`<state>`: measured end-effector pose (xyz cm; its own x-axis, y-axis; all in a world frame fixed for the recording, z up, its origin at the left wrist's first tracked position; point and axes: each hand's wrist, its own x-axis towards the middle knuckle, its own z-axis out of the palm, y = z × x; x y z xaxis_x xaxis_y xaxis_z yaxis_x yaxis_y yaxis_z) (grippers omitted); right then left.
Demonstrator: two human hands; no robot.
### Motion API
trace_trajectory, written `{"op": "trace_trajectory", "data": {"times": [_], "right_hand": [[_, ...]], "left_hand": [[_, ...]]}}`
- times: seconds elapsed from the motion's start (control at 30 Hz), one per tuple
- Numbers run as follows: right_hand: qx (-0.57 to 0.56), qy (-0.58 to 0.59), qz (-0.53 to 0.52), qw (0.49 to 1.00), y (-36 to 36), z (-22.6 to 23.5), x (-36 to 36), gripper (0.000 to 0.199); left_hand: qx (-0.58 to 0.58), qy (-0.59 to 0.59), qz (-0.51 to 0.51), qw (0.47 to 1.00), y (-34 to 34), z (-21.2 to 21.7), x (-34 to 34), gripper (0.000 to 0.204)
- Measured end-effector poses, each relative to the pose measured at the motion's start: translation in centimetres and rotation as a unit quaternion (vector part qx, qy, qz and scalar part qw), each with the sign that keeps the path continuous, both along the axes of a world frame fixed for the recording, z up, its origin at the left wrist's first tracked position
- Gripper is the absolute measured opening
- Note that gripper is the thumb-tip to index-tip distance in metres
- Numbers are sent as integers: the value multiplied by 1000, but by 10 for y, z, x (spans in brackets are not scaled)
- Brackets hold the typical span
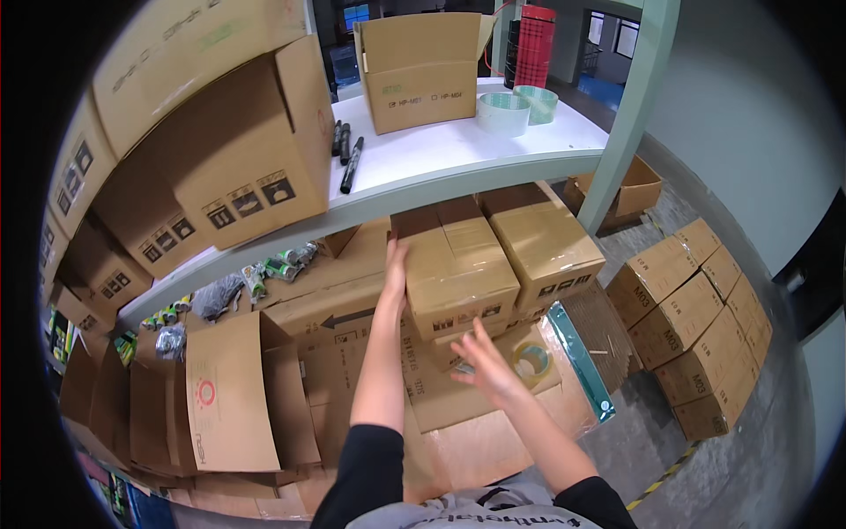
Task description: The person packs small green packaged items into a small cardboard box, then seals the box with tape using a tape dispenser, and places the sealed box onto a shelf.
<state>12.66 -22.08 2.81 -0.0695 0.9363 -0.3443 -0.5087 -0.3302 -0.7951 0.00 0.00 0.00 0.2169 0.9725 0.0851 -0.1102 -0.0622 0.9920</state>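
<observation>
A taped cardboard box (460,280) sits on the lower bench, on top of another carton (447,353) that is mostly hidden. Along its left side lies my left hand (396,269), fingers stretched out flat against the cardboard. My right hand (490,363) is in front of the box's near face with its fingers apart; whether a fingertip touches the box I cannot tell. A second taped box (545,242) stands close on the right. Just right of my right hand, a roll of clear tape (545,361) lies on the bench.
Open cartons (231,392) line the bench's left side. Above, a white shelf (432,167) carries an open box (423,75), black markers (352,166) and tape rolls (503,115). A green-grey post (630,115) rises at the right. Stacked cartons (696,331) stand on the floor.
</observation>
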Motion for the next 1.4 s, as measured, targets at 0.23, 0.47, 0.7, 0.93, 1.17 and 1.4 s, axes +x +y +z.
{"op": "trace_trajectory", "data": {"times": [0.23,0.47,0.7,0.93,1.17,1.4], "right_hand": [[-99,19,163,981,-45,-118,-18,51],[-146,-258,91,951,-151,-313,49,41],[-187,-692,113,688,-129,-253,36,64],[-203,-660,111,715,-132,-252,40,53],[3,-11,392,920,-141,-296,154,31],[-148,-218,199,944,-220,-303,510,31]], "left_hand": [[-3,-79,18,997,-74,-63,-49,69],[-92,-33,232,968,7,-87,-106,31],[-24,122,215,969,94,-82,-67,33],[-42,-7,420,907,-109,-161,-15,35],[-101,290,189,933,-392,-217,151,20],[94,452,29,886,-417,-234,377,52]]}}
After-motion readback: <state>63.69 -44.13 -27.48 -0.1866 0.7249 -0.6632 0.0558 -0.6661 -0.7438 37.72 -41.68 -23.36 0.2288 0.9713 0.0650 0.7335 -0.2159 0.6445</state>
